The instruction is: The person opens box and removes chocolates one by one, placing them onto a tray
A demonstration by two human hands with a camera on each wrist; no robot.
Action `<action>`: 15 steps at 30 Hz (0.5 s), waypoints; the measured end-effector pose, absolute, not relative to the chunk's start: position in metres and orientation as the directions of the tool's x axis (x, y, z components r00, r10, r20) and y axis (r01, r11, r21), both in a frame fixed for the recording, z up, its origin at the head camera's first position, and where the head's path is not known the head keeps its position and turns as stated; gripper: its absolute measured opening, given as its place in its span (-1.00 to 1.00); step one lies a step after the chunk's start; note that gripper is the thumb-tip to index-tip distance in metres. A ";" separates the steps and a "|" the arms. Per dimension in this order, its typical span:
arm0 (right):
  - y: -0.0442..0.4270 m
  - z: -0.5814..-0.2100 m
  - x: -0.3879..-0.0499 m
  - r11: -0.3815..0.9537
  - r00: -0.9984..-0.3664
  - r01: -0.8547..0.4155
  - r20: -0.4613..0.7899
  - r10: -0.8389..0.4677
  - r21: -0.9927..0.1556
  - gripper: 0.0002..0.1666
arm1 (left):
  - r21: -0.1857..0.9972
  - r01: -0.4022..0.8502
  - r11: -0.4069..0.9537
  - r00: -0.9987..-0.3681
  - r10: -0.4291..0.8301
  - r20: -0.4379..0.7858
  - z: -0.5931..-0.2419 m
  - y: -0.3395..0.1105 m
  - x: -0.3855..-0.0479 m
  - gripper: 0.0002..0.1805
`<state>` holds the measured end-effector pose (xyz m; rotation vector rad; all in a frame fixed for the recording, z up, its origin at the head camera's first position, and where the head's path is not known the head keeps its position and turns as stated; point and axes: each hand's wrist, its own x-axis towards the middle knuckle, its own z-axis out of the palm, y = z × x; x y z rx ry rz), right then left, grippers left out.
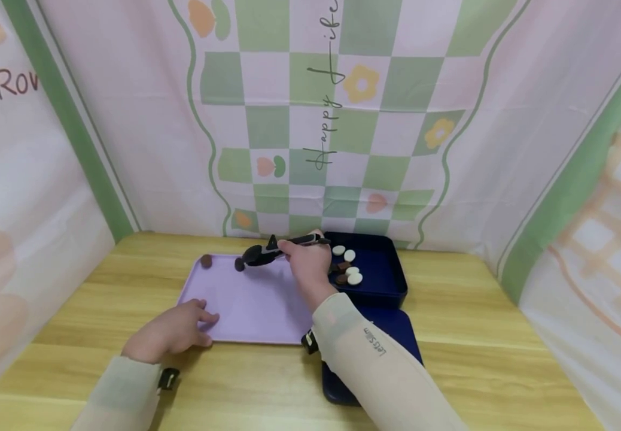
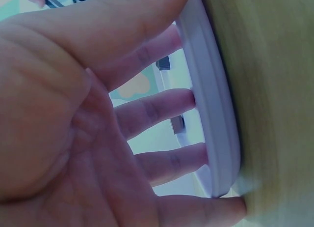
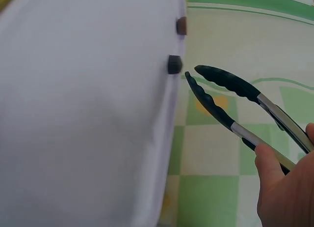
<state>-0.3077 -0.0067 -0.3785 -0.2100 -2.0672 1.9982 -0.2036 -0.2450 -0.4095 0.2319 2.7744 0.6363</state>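
Observation:
My right hand [image 1: 310,260] grips a pair of black-and-silver tongs [image 1: 264,254] over the back of a lilac tray [image 1: 259,311]. In the right wrist view the tongs' black tips stand apart, close to a dark round piece [image 3: 174,64], with nothing visible between them. A brown piece [image 1: 206,261] lies in the tray's back left corner. My left hand [image 1: 178,328] touches the tray's front left corner with its fingers spread and fairly straight; in the left wrist view the fingertips [image 2: 189,98] meet the tray's rim.
Right of the tray stands a dark blue box [image 1: 396,281] holding several white oval pieces [image 1: 355,279] and brown pieces [image 1: 343,266]. In front of it lies a dark blue lid [image 1: 337,383], partly hidden by my right sleeve. A patterned cloth [image 1: 343,131] hangs behind the wooden table [image 1: 483,335].

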 end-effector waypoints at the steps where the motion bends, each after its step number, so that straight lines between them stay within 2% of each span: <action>1: -0.004 -0.376 -0.308 0.058 -0.955 -0.082 0.095 0.282 -0.995 -0.57 | 0.446 0.094 0.890 -0.946 0.219 -0.238 -0.410 -0.245 -0.204 -0.50; 5: 0.010 -0.366 -0.307 0.095 -0.957 -0.077 0.100 0.272 -0.993 -0.50 | 0.436 0.097 0.895 -0.945 0.220 -0.242 -0.411 -0.246 -0.204 -0.51; 10: 0.032 -0.353 -0.307 0.009 -0.964 -0.103 0.102 0.246 -0.995 -0.48 | 0.430 0.103 0.897 -0.943 0.226 -0.244 -0.412 -0.247 -0.206 -0.51; 15: 0.061 -0.341 -0.311 0.080 -0.951 -0.112 0.130 0.281 -0.990 -0.52 | 0.431 0.106 0.896 -0.940 0.231 -0.250 -0.413 -0.245 -0.206 -0.49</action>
